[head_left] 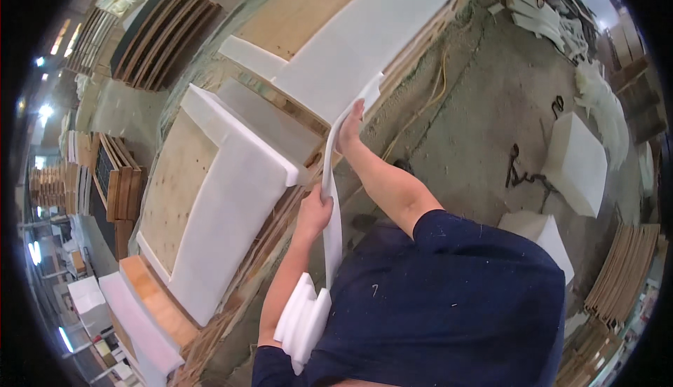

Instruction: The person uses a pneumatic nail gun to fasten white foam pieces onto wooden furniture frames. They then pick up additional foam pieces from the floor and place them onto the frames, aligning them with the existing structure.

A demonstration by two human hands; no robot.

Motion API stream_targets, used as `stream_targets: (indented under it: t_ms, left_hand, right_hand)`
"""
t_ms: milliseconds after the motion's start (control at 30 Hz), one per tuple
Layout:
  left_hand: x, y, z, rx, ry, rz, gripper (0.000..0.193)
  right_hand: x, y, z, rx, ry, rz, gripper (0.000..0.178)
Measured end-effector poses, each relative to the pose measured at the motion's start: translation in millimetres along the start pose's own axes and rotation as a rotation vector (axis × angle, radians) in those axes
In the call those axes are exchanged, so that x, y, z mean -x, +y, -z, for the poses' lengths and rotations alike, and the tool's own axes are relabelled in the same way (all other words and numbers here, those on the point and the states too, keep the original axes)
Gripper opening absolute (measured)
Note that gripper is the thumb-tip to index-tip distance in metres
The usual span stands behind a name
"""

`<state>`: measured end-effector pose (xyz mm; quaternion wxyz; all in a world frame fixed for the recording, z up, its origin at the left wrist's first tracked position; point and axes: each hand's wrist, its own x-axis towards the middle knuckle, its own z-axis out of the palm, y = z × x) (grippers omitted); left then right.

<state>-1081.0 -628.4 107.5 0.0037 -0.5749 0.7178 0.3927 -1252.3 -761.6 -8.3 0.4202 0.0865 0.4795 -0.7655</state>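
Observation:
A long, thin white foam strip (335, 236) runs upright in front of my body, its upper end bending away toward the far panel. My left hand (315, 212) is closed around its edge about midway along. Farther up, my right hand (350, 127) grips the same strip near the corner of a wooden panel edged with white foam (343, 57). To the left of my left hand lies a second foam-edged wooden panel (231, 208). Between my left arm and body, a stack of folded white foam strips (303, 324) is tucked.
Both panels rest on a wooden bench (242, 275). White foam blocks (578, 166) stand on the floor at right, near dark cords (522, 170). A yellow cable (424, 106) lies alongside the bench. Stacked boards (622, 271) are at lower right; curved frames (161, 33) stand far left.

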Motion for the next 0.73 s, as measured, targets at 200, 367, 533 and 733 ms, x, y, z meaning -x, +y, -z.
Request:
stream_targets:
  t_ms: [200,367,533,733]
  left_hand:
    - [-9,4,1,0.003,-0.009,0.003,0.035]
    - [-9,-11,-2,0.051,0.050,0.025,0.036]
    - [-32,-14,-23,0.231,0.027,0.014,0.041]
    - [-28,-14,-20,0.248,0.019,0.073,0.045]
  right_hand:
    - [-72,-50,15,-0.243,-0.058,-0.088,0.082]
    - [-58,-62,0,-0.402,-0.279,-0.040,0.066]
    - [-81,-66,8,-0.327,-0.130,-0.026,0.070]
    - [-16,-46,-8,-0.480,-0.407,-0.031,0.078]
